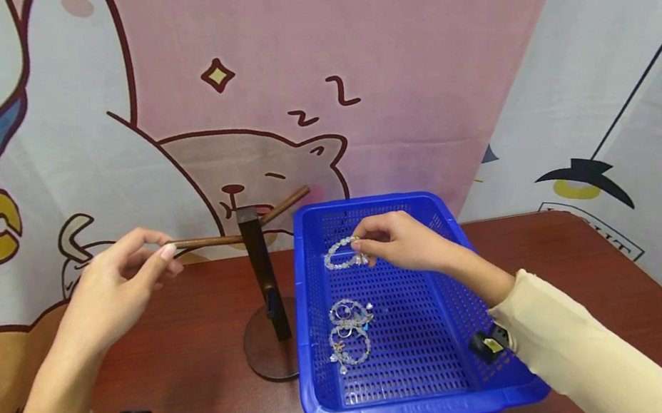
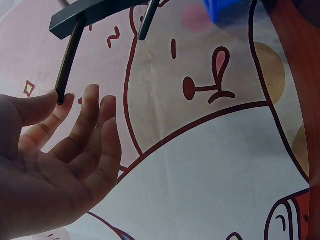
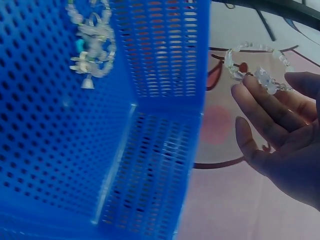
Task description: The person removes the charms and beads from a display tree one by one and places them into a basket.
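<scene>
My left hand pinches the tip of a wooden peg on a dark brown stand between thumb and index finger. In the left wrist view the other fingers of that hand are spread beside the peg. My right hand pinches a clear bead bracelet with small charms, held up over the blue basket. The right wrist view shows this bracelet hanging from the fingertips. Further bead bracelets with charms lie together on the basket's floor.
The stand's round base sits just left of the basket on a reddish-brown table. A second peg sticks out on the stand's far side. Behind the table hangs a cartoon-printed cloth.
</scene>
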The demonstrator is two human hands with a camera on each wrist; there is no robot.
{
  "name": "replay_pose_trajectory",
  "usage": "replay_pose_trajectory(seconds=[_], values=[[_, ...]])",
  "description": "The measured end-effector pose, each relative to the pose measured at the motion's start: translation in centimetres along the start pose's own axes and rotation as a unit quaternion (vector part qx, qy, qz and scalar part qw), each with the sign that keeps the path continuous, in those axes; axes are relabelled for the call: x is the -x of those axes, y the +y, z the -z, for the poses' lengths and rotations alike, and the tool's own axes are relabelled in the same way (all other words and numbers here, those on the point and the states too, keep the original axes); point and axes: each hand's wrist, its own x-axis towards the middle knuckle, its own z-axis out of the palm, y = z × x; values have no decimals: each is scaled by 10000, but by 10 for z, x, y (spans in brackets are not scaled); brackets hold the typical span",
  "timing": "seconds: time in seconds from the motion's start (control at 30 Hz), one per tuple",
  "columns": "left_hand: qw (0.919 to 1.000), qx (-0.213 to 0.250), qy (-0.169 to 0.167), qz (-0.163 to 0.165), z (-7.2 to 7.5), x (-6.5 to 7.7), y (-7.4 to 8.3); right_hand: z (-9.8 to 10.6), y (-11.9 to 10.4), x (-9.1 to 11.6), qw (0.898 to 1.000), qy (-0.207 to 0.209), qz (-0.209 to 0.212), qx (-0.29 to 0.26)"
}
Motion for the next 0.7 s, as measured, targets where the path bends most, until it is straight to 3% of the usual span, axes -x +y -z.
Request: replay_pose_trajectory(seconds=[0.37, 0.7], values=[[10000, -38, -10, 1, 1, 0, 0, -22, 16, 8, 9987, -414, -156, -249], [10000, -41, 43, -75, 0, 0, 0, -26, 21, 9, 9977, -496, -150, -434]])
